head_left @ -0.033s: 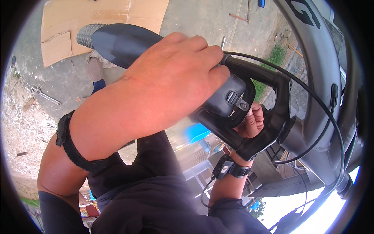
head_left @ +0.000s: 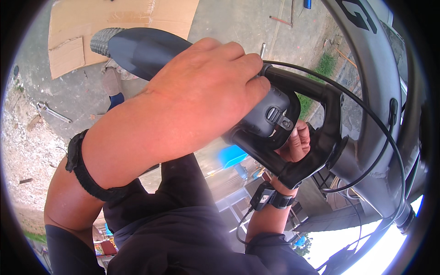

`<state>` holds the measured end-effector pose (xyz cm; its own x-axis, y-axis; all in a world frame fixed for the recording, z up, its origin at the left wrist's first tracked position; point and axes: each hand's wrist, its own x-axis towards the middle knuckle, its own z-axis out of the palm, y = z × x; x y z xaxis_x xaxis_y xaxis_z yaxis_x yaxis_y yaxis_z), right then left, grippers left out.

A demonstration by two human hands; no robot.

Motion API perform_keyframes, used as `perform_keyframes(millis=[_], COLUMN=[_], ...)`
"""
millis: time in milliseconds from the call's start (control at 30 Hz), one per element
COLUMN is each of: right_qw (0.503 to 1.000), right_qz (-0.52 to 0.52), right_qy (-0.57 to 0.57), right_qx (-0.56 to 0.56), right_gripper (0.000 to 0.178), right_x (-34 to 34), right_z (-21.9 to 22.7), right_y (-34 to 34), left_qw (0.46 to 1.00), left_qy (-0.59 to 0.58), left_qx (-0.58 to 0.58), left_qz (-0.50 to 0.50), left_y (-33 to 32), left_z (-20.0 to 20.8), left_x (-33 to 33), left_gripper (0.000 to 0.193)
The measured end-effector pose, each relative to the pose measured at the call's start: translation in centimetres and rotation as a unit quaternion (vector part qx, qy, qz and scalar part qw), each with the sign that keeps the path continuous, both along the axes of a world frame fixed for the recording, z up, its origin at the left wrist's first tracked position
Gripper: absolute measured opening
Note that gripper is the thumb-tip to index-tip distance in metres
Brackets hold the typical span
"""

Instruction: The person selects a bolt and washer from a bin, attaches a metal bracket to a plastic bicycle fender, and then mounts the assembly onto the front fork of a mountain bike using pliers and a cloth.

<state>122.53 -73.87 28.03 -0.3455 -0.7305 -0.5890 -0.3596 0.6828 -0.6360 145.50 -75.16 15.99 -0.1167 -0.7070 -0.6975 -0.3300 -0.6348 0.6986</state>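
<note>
A black mudguard lies slantwise from the upper left into the black bicycle fork. My left hand is closed over the mudguard from above, its fingers wrapped round the far side and the tips hidden. At the mudguard's end, a small tab with a hole shows between the fork legs. My right hand reaches up behind the near fork leg. Its fingers are curled and pressed together close to the tab; whatever they hold is hidden.
The grey bicycle frame rises at the right, with a black cable looping before it. A knobbly tyre shows beyond the mudguard. Cardboard, a wrench and another wrench lie on the ground.
</note>
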Motion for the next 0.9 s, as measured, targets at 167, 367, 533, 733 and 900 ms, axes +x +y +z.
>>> perform_keyframes(millis=[167, 367, 533, 733, 900], right_qw=[1.0, 0.998, 0.997, 0.986, 0.979], right_qz=[0.009, 0.055, 0.051, 0.006, -0.018], right_qy=[0.008, -0.004, -0.047, -0.164, -0.203], right_qx=[0.001, 0.006, -0.013, -0.013, -0.032], right_gripper=[0.017, 0.021, 0.026, 0.029, 0.037], right_x=[0.2, 0.4, 0.3, -1.3, 0.5], right_z=[-0.1, -0.9, -1.0, -1.1, -1.5], right_y=[0.0, 0.0, 0.4, 0.6, 0.8], left_qw=[1.0, 1.0, 1.0, 1.0, 0.999], left_qy=[0.001, 0.004, 0.003, 0.001, -0.014], left_qx=[0.007, 0.018, 0.023, 0.026, 0.031], left_qz=[0.002, -0.002, 0.001, 0.0, 0.003], left_y=[0.1, 0.4, 0.7, 1.4, 4.5], left_z=[-0.3, -1.3, -0.8, -0.4, -0.8], left_x=[0.2, 1.2, 2.2, 5.3, 9.6], left_gripper=[0.037, 0.037, 0.037, 0.038, 0.038])
